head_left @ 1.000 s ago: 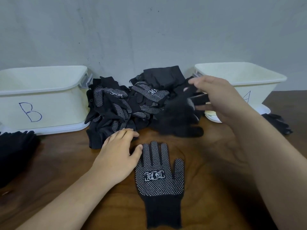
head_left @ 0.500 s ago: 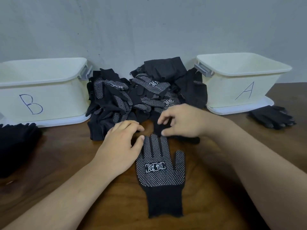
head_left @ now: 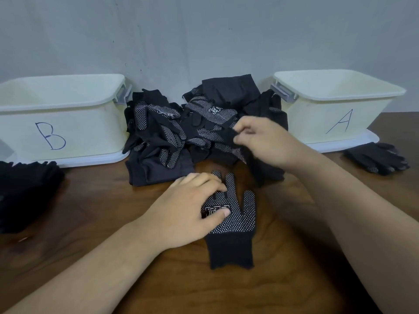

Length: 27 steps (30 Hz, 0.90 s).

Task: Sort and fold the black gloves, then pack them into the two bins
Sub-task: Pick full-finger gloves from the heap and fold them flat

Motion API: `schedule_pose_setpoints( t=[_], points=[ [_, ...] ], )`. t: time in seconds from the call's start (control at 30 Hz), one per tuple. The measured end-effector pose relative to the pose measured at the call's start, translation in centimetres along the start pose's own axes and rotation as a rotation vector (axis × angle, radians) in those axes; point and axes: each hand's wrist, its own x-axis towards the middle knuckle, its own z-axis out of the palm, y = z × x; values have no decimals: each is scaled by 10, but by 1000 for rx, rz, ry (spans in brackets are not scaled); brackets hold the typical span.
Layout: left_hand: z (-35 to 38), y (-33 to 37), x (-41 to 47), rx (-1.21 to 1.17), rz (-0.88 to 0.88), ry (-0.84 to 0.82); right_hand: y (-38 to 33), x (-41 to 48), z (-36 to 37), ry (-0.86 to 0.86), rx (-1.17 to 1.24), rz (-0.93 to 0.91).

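Pinching glove point(head_left: 227, 135) edge: right hand point(head_left: 265, 141)

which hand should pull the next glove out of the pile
Right, probably. The right hand pinches a black glove in the pile, while the left hand rests on the flat dotted glove, nearer the person.

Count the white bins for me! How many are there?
2. Bin B stands at the left, bin A at the right, with the glove pile between them. No other bin shows, and none seems hidden.
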Motion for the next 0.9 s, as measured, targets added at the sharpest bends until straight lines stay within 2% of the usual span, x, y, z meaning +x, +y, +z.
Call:
schedule_pose_setpoints(
  t=[0.1, 0.17, 0.23, 0.3, 0.4, 0.47, 0.57, 0.73, 0.9],
  points=[
    [-4, 5, -3, 6, 75, -18, -5, 5, -7, 95, 524, 214],
    [-6, 9, -4, 9, 136, 8, -6, 3, -12, 72, 853, 280],
    [-9, 13, -3, -71, 147, 141, -9, -2, -17, 3, 999, 287],
    [-17, 17, -1, -238, 63, 363, -16, -7, -20, -99, 1076, 257],
    [-36, 27, 5, -540, -186, 604, -34, -14, -18, -193, 1119, 199],
    [-50, 31, 11, -703, -316, 607, -47, -21, -11, -229, 1113, 141],
    [-66, 31, 16, -837, -384, 535, -69, -39, 5, -222, 1006, 81],
    [-75, 32, 15, -704, -369, 667, -93, -55, 27, -221, 998, 21],
    [-76, 38, 11, -599, -306, 721, -96, -62, 35, 71, 701, -145]
  ],
)
